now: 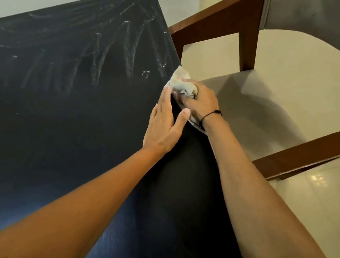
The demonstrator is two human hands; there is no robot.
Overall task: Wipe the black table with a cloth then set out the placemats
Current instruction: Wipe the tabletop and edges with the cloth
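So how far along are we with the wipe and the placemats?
Wiping is under way: the right hand grips the cloth at the black table's right edge, the left hand flat beside it. Smeary streaks remain on the far half. No placemats are in view.

The right hand (pixel 201 102) grips a bunched cloth (pixel 182 85) at the right edge of the table (pixel 57 112). Part of the cloth sticks out beyond the grip toward the far end of the table, and part lies under the hand at the edge. Just left of the grip, the left hand (pixel 162 127) lies flat on the table, its fingertips touching the cloth. Streaks (pixel 108 62) lie on the table left of and beyond the grip. Right of the grip, beside the table, stands a chair (pixel 255 110) on the floor (pixel 320 195).
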